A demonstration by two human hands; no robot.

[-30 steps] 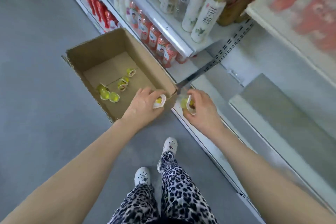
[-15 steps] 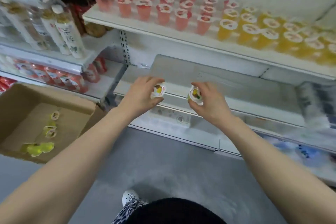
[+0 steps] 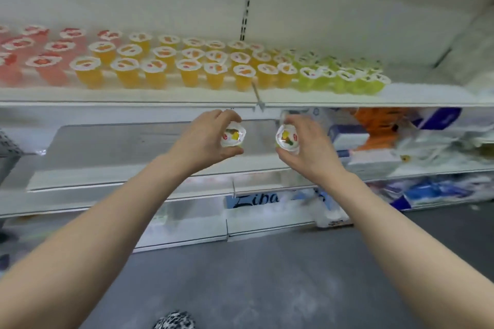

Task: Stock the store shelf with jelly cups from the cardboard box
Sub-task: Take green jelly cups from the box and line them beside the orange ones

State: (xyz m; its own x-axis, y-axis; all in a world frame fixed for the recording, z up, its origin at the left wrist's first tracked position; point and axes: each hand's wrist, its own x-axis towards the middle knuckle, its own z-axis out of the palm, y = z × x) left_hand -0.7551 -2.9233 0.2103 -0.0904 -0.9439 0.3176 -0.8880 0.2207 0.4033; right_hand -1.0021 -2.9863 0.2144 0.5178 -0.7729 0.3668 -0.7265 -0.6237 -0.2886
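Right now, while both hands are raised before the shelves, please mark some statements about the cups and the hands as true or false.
1. On the upper shelf, the orange cups stand between the pink cups and the green cups. True.
2. The green cups are at the left end of the row. False: they are at its right end, and the pink cups are at the left.
3. The left hand grips the left jelly cup and the right hand grips the right jelly cup. True.
4. Both held cups rest on the upper shelf. False: they are held in the air below it.
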